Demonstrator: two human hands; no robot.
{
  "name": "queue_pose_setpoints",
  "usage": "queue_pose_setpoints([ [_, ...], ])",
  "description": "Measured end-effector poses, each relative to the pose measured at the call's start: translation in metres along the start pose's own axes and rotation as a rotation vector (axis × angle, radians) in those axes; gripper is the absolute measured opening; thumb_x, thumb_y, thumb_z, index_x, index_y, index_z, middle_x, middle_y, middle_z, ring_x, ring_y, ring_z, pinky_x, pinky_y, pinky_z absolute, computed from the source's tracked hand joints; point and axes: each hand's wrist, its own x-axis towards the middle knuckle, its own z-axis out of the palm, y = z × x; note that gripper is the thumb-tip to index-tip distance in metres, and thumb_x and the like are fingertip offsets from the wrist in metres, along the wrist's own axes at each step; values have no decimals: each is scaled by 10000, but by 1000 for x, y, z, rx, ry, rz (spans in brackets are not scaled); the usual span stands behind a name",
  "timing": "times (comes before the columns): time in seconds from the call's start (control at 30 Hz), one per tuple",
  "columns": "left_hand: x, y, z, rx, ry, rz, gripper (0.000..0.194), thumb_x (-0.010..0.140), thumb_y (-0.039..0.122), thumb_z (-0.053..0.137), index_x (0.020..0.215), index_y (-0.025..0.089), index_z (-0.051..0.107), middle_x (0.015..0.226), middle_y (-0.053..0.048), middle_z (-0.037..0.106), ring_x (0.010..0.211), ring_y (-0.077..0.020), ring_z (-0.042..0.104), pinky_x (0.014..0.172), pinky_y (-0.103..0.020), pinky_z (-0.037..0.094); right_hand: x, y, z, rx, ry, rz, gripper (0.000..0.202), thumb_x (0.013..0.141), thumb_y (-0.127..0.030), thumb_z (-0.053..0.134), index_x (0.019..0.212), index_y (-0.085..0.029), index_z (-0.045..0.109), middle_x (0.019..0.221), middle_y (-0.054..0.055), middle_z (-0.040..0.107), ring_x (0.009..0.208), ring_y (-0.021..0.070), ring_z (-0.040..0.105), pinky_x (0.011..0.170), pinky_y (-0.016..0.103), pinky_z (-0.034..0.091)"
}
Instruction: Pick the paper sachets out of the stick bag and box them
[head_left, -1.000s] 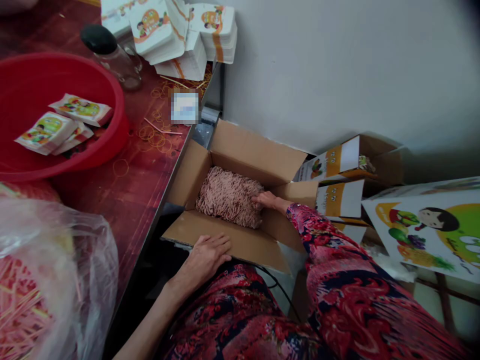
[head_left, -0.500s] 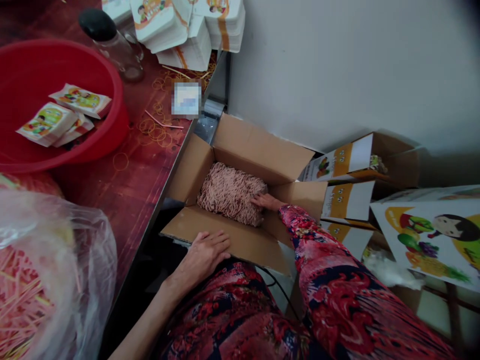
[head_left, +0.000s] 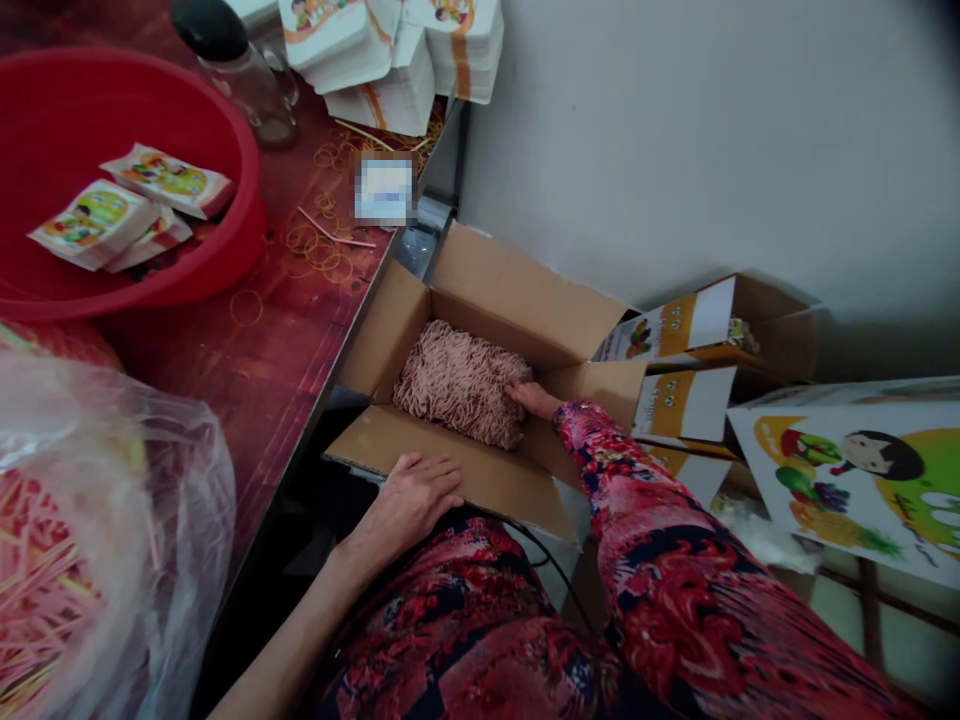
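An open cardboard box (head_left: 525,280) with its flaps folded out stands beside the table. Inside it lies a block of many thin pinkish sticks or strands (head_left: 457,385), packed together. My left hand (head_left: 421,492) rests on the box's near flap, fingers spread, with nothing in it. My right hand (head_left: 531,397) reaches into the box and touches the right end of the pinkish block; its fingertips press against the block and are partly hidden, so whether they grip it is unclear.
On the dark red table (head_left: 217,370) are a red basin (head_left: 251,190) with several packets, a lidded glass jar (head_left: 251,95), stacked white bags (head_left: 397,85), rubber bands and a plastic bag of straws (head_left: 37,580). Printed cartons (head_left: 686,405) stand at the right against the wall.
The whole view has shifted slightly. Both hands keep nearly the same places, my left on the flap and my right at the block's right end.
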Motion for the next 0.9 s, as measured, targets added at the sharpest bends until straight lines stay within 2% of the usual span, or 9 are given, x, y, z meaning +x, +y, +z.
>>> queue_pose_setpoints([
  [0.2,1,-3,-1,-42,31,30,225,1000,300,548,1130,199,702,1251,-82,729,1183,-244,649,996,-413,383,-12,-23,-32,130,-9,170,506,967,-87,362,1467,-125,432,1447,292,443,1112,318,645,907,438,524],
  [0.3,2,-4,-1,-77,38,39,191,991,289,562,1073,186,700,1204,-86,737,1114,-243,661,990,-420,381,-41,-36,-55,222,-20,218,455,998,-263,476,1433,-129,472,1388,269,523,1067,300,659,874,394,537],
  [0.4,1,-6,-4,-116,30,65,168,982,278,577,1040,170,693,1156,-92,741,1084,-245,658,979,-420,384,-87,-59,-75,476,-131,85,467,962,-491,575,1333,-208,584,1196,120,678,949,206,675,828,293,536],
  [0.5,-1,-9,-7,-161,1,93,175,982,296,577,1005,166,691,1109,-84,740,1051,-245,651,972,-418,388,-132,-90,-87,830,-284,-91,716,806,-547,738,1410,-216,545,1255,100,663,1057,215,652,915,305,515],
  [0.57,-2,-12,-7,-202,-22,102,195,997,295,542,994,170,691,1084,-75,736,1045,-239,640,978,-415,391,-151,-108,-91,844,-282,-59,952,694,-541,820,1501,-192,456,1397,147,576,1226,264,580,1047,351,447],
  [0.67,-7,-18,1,-239,-49,57,216,1004,197,478,974,171,691,1040,-75,718,1027,-227,619,941,-386,421,-159,-129,-89,739,-291,51,1172,607,-611,843,1574,-181,339,1534,195,431,1408,347,419,1164,432,330],
  [0.73,-13,-24,11,-255,-31,-18,238,972,112,461,937,170,689,1031,-81,687,1013,-217,597,912,-352,441,-156,-141,-79,676,-284,92,1295,548,-667,848,1605,-204,260,1559,197,385,1442,388,358,1169,490,313],
  [0.83,-27,-37,34,-272,23,-156,237,918,73,479,878,178,688,1051,-95,630,1017,-223,563,904,-330,455,-149,-162,-53,563,-141,131,1389,530,-698,839,1631,-211,145,1523,207,392,1381,409,405,1113,526,358],
  [0.9,-36,-47,49,-271,57,-283,218,905,89,492,866,179,686,1051,-116,612,1042,-255,554,929,-364,451,-144,-179,-31,451,-1,184,1397,541,-690,844,1633,-193,128,1489,224,411,1317,413,447,1070,520,382],
])
